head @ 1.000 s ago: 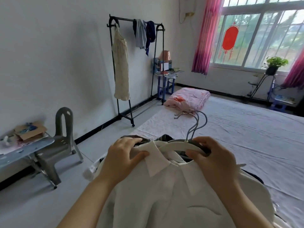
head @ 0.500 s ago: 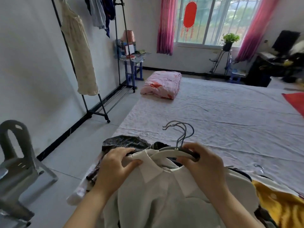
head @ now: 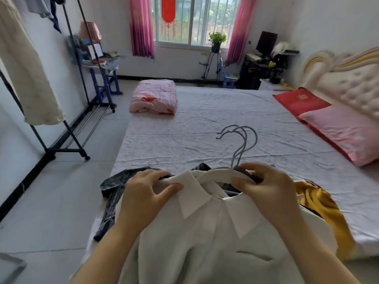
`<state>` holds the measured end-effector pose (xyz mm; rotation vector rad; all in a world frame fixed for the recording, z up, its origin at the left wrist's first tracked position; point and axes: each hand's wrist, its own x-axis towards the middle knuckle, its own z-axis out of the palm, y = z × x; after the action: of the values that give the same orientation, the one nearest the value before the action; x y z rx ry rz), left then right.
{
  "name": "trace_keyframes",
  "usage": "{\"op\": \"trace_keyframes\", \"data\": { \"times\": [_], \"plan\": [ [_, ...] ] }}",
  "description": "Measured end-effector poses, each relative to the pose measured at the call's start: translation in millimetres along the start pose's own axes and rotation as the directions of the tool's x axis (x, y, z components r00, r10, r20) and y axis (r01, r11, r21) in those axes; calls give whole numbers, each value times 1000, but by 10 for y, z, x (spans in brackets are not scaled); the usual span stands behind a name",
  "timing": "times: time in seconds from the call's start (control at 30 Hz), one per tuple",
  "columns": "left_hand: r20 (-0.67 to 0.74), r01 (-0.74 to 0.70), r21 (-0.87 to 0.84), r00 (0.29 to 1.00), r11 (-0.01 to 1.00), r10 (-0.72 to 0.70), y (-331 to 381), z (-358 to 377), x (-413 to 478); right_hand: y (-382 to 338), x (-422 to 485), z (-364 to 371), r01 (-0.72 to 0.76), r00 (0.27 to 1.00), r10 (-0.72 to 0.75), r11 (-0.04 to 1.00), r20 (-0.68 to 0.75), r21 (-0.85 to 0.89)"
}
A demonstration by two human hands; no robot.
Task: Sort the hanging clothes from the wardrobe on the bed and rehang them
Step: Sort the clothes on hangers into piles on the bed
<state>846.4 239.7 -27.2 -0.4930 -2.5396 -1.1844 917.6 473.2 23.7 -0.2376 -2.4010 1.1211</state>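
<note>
**Heap at the bed's near edge**

The shirt [head: 205,232] is atop a heap of garments [head: 114,185] at the near edge of the bed [head: 205,124], its hangers [head: 215,174] pointing to the far side — left hand [head: 147,193] at the collar [head: 190,203], right hand [head: 264,185] on the hangers. A folded quilt [head: 153,97] sits on the far left corner, a pillow [head: 344,134] at the right (beside the headboard [head: 348,83]). The clothes rack [head: 65,149] stands on the floor [head: 51,201], left of the bed.

Bedroom surroundings, items on record.
Folded pink floral quilt [head: 153,97]; green potted plant [head: 217,41] on black wire stand [head: 215,64] between magenta curtains [head: 141,27]; pink satin pillow [head: 344,132] against red cushion [head: 299,101]; black monitor [head: 266,43].
</note>
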Motion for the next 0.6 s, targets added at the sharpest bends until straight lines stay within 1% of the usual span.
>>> {"op": "trace_keyframes", "data": {
  "times": [0.1, 0.3, 0.5, 0.6],
  "plan": [
    [-10, -4, -1, 1000, 1000, 4, -15, 47, 62, 24, 69, 9, -9, 1000, 8, 1000, 7, 10],
    [53, 49, 19, 997, 999, -50, -118, 411, 278, 383, 378, 92, -76, 995, 73, 996, 70, 42],
    [101, 104, 78, 989, 992, -112, -269, 1194, 724, 1084, 1051, 192, -159, 975, 150, 986, 161, 42],
    [140, 174, 104, 972, 979, -187, -419, 1743, 1073, 1594, 1534, 355, -203, 956, 191, 979, 225, 32]
  ]
}}
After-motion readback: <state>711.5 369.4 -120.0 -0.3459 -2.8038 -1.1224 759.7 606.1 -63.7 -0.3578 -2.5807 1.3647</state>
